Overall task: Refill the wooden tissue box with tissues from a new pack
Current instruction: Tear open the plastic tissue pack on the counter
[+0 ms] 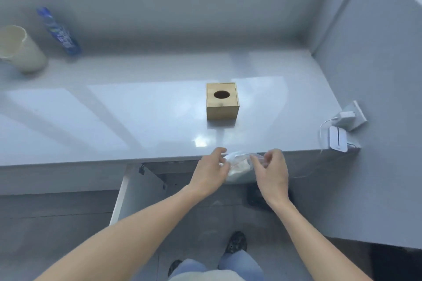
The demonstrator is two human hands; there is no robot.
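Observation:
A square wooden tissue box (222, 104) with a round hole in its lid stands on the grey countertop (137, 107); no tissue shows in the hole. Nearer to me, at the counter's front edge, I hold a tissue pack (238, 166) in clear plastic wrap between both hands. My left hand (211, 170) grips its left end and my right hand (270, 172) pinches the wrap at its right end. The pack hangs just in front of and below the counter edge, well apart from the box.
A cream cup (19, 49) and a blue tube (59, 31) stand at the back left. A wall socket with a white charger (348, 116) and a small white device (338, 140) sit at the right. Below the counter a white cabinet door (124, 191) hangs open.

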